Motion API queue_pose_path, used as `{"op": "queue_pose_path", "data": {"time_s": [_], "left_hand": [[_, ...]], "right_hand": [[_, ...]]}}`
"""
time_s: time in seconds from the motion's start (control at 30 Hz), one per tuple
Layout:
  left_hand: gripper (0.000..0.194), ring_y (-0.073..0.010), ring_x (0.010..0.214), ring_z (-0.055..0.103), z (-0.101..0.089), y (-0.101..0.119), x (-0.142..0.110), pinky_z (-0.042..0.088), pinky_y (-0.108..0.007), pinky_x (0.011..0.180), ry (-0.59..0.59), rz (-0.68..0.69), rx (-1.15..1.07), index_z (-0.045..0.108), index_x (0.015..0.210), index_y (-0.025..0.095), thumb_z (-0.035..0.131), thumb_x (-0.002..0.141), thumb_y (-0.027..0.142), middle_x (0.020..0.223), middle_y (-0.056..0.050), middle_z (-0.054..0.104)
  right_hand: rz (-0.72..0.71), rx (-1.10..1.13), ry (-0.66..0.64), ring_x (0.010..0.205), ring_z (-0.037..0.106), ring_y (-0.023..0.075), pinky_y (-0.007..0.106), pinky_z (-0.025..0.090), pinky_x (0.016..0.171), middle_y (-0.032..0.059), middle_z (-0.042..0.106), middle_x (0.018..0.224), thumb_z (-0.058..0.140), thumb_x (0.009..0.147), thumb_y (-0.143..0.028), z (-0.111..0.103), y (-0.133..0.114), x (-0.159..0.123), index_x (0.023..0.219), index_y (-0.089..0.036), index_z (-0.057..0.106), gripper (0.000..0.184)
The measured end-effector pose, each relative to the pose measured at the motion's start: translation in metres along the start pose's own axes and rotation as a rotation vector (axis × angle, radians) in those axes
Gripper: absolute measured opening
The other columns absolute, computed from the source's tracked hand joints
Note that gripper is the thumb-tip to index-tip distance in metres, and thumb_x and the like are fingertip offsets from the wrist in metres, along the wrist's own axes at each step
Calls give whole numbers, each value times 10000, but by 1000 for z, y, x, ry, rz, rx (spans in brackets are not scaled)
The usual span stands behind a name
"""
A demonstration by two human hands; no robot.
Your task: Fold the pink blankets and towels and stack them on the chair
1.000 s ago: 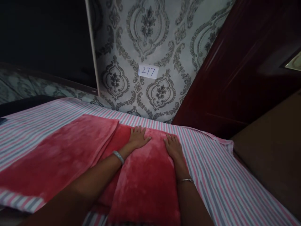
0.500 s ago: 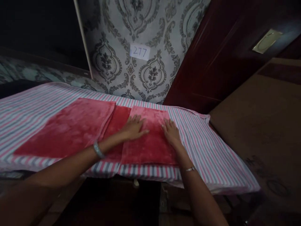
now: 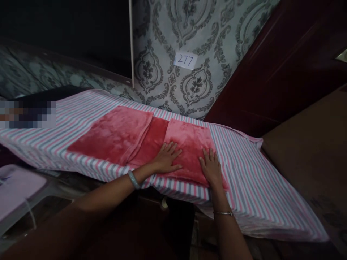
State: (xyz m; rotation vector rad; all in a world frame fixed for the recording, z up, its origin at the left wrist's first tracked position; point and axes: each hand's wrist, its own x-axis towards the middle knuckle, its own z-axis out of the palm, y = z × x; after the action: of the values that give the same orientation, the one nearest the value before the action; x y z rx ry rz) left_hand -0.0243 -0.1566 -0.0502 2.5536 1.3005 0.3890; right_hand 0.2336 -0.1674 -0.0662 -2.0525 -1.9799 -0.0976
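Note:
A plush red and pink cloth [image 3: 189, 131] lies partly folded on a striped sheet [image 3: 257, 187], its two ends turned inward with a darker red strip between them. My left hand [image 3: 167, 159] rests flat on the right folded part, fingers spread, near that part's inner edge. Close to the outer right edge of the same part, my right hand [image 3: 211, 167] also lies flat with fingers stretched out. Neither hand grips anything. A pale bangle [image 3: 133, 179] circles my left wrist, and a thin bracelet [image 3: 222, 213] is on my right.
A dark screen [image 3: 67, 32] stands at the back left before patterned wallpaper. A paper marked 277 [image 3: 185, 60] is on the wall. A cardboard box [image 3: 311, 144] borders the table at right. A pink-topped seat [image 3: 20, 187] stands at lower left.
The view has turned left, so the scene sits further right. Both hands have slid toward the near edge of the cloth, staying flat on it.

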Motion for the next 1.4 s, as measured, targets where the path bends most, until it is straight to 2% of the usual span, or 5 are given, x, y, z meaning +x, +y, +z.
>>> {"op": "queue_pose_path", "data": {"time_s": [0.37,0.57,0.9,1.07,1.4], "left_hand": [[480,-300,1460,405,-17,-6,-79,307,-550,1205,212,127,-94,575,1394,202,481,991,445,1503,-155,526],[381,-316,1250,564,-42,-53,-166,443,-524,1057,587,-49,116,634,1257,171,526,947,365,1288,-156,658],[372,-339,1245,561,-67,-112,-210,439,-526,1026,655,-249,223,653,1220,186,449,945,330,1309,-145,647],[345,-338,1218,590,-83,-139,-231,447,-543,1029,726,-352,222,670,1152,200,436,948,352,1280,-139,666],[421,-290,1245,594,-103,-189,-268,470,-498,1077,712,-456,56,654,1172,175,415,935,427,1309,-157,651]], "right_hand": [[-2,-6,23,1530,237,344,612,377,1126,120,306,1655,210,1022,-524,8,8,1,1576,-252,352,634],[-20,16,63,1526,237,340,616,369,1125,109,313,1652,218,1022,-523,20,19,5,1571,-263,358,624],[-37,70,129,1458,360,343,632,373,1109,138,452,1566,306,984,-468,8,21,7,1483,-235,491,581],[-105,405,355,1251,573,325,541,454,1070,190,613,1381,367,959,-462,-22,-51,-19,1438,-144,531,598],[-623,800,-45,1143,611,274,491,503,1017,107,680,1267,525,916,-217,7,-243,-74,1465,-251,521,549]]}}
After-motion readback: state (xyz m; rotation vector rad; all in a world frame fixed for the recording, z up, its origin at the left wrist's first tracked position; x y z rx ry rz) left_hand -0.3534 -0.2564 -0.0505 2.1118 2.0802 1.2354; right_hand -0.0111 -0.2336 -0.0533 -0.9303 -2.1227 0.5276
